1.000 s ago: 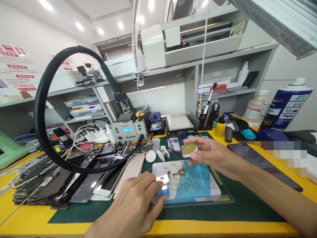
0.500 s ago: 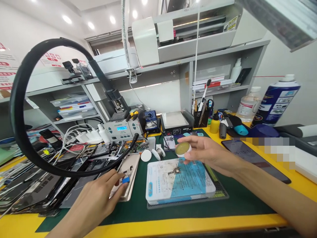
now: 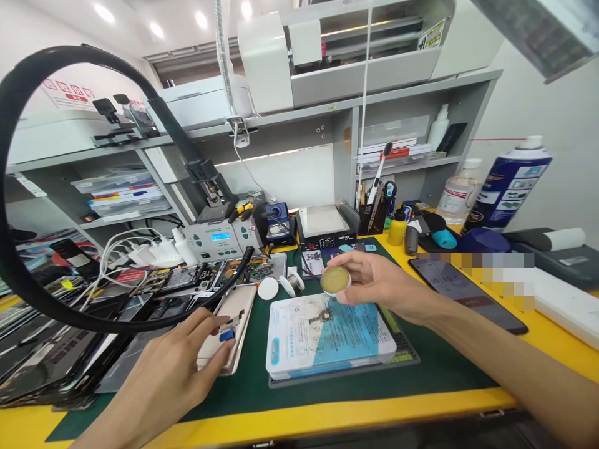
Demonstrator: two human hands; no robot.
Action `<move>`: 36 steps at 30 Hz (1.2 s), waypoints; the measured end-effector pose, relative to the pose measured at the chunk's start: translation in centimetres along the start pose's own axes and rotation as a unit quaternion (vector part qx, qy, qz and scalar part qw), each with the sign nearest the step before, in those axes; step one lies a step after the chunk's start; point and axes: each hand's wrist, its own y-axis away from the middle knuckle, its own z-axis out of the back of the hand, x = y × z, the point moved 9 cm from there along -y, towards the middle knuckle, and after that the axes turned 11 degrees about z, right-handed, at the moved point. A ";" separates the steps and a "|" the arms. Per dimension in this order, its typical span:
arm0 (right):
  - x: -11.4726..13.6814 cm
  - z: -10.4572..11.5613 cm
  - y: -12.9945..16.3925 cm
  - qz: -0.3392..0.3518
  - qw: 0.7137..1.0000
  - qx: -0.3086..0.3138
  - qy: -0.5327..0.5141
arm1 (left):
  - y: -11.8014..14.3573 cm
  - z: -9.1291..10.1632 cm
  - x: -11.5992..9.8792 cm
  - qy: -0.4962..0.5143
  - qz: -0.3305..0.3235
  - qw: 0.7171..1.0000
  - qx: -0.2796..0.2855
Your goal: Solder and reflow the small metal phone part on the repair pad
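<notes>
- Lower left of the frame: the left hand point(image 3: 175, 368) has swung away from the blue-and-white pad point(image 3: 327, 333) at centre and now rests its closed fingertips on a small blue-tipped metal piece point(image 3: 228, 330), set on a gold phone back point(image 3: 229, 327).
- Centre: a small circuit board point(image 3: 321, 317) lies uncovered on the pad, on the green mat of the surface point(image 3: 421, 374).
- Right of centre: the right hand point(image 3: 374, 280) still pinches an open tin of yellow paste point(image 3: 335, 280) just above the pad's far edge, drifting slightly left.
</notes>
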 end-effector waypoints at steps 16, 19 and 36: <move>-0.1 0.9 0.0 -0.003 0.999 -0.020 0.035 | -3.7 -1.7 -13.1 0.078 -0.147 0.983 0.081; 0.1 0.8 0.0 0.003 0.999 -0.014 0.032 | -3.7 -1.7 -12.9 0.069 -0.145 0.984 0.081; -0.5 0.6 0.1 -0.003 0.998 0.015 0.069 | -3.5 -1.2 -11.7 0.077 -0.116 0.985 0.103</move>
